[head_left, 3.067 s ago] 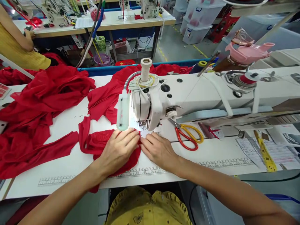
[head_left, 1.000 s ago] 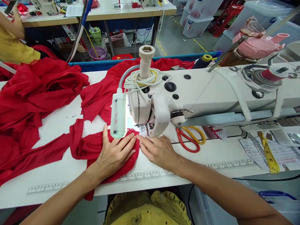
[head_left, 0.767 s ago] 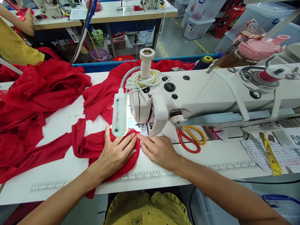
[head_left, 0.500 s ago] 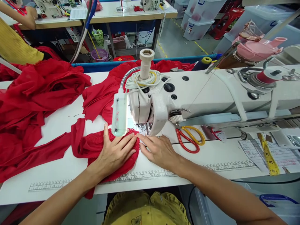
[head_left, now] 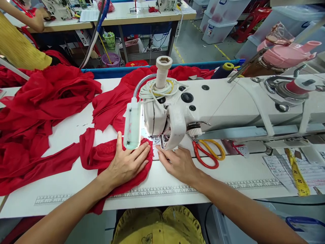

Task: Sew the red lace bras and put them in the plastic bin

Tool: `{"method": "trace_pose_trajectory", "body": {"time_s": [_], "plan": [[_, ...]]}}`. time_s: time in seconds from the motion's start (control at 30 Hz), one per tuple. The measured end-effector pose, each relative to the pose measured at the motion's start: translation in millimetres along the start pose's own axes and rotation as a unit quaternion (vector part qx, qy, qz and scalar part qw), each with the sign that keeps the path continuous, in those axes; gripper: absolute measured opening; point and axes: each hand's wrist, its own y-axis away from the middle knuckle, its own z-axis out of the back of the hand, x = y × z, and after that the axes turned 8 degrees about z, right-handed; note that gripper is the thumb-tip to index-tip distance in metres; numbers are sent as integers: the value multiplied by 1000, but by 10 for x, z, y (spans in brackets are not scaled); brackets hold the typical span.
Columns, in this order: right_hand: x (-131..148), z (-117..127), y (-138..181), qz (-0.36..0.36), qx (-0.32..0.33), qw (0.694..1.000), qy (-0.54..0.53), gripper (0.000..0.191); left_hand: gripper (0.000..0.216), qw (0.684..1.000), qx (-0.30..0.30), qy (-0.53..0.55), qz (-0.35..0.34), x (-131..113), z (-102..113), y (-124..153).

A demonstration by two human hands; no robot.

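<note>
Under the head of a white sewing machine (head_left: 223, 101), a red fabric piece (head_left: 142, 169) with a lacy edge lies on the table. My left hand (head_left: 128, 164) rests flat on this fabric with its fingers stretched, the fingertips just left of the presser foot (head_left: 162, 139). Right of the fabric, apart from its edge, is my right hand (head_left: 177, 164). Its fingers are curled in, with thumb and index finger close together in front of the presser foot; anything between them is too small to make out. A lamp (head_left: 132, 125) partly covers the fabric.
Scissors (head_left: 208, 154) with red and yellow handles lie right of my right hand. Heaped red fabric (head_left: 48, 98) covers the table's left side. A printed ruler (head_left: 165, 192) runs along the front; a yellow tape measure (head_left: 298, 174) lies on papers. Another person's arm (head_left: 27, 20) shows at the far left.
My right hand has drawn slightly away from the fabric's edge and its fingers have curled in. My left hand stays on the fabric. The whole view has shifted a little.
</note>
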Motion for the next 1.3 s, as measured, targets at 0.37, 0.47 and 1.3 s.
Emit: {"method": "trace_pose_trajectory", "body": {"time_s": [0.37, 0.47, 1.3], "plan": [[-41, 3, 7, -11, -12, 1000, 1, 30, 35, 997, 40, 65, 10, 121, -93, -85], [-43, -2, 13, -11, -15, 1000, -2, 32, 35, 996, 48, 79, 19, 140, -100, -103], [-61, -26, 36, -4, 12, 1000, -15, 34, 35, 996, 65, 53, 23, 232, -112, -100]]}}
